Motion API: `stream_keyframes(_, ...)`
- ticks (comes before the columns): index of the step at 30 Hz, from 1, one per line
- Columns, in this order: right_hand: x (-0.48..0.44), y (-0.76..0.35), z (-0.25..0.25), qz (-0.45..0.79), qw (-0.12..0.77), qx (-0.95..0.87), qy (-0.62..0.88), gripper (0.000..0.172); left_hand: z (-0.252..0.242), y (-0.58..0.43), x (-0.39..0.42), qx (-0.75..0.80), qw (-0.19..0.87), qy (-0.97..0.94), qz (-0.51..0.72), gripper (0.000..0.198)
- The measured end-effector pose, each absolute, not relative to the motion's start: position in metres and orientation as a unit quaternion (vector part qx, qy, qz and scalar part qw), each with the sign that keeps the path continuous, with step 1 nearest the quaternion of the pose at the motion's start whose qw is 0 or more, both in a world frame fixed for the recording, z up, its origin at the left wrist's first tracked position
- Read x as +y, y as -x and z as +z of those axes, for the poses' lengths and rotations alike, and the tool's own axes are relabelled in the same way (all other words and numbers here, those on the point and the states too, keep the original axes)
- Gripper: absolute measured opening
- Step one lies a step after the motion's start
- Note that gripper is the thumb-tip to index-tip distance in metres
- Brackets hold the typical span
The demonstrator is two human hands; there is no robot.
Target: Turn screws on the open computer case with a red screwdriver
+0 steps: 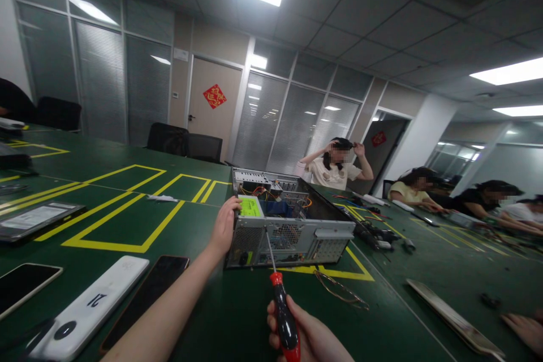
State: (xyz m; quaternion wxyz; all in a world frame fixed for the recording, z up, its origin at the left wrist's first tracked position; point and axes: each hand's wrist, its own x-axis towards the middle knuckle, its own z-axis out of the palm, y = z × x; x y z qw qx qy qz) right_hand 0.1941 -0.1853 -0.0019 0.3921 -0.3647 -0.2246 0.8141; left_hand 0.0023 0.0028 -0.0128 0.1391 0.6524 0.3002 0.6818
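An opened computer case (254,254) lies on the green table, its back panel facing me. Inside it sit a power supply with a bright green label (250,207), coloured wires and a blue part. My left hand (224,226) grips the case's left edge, beside the power supply. In my right hand (303,328) is a red and black screwdriver (285,317), held by its handle. The shaft points up at the back panel, and its tip is at or close to the panel's upper edge below the label; exact contact is too small to make out.
On the left lie a white device marked 21 (99,300), two dark phones (146,294) and a hard drive (38,220). Loose wire (339,288) rests before the case. Cables (377,235) and a flat metal strip (453,317) lie right. A co-worker's hand (526,328) is at the right edge; several people sit beyond.
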Motion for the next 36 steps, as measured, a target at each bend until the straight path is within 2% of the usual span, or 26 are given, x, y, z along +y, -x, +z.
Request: stream_keyframes(36, -0.1874, -0.1908, -0.0005, 0.802, 0.407, -0.228, 0.374, 0.037, -0.0118, -0.0016, 0.0018, 0.299, 0.137, -0.656, 0.679, 0.039)
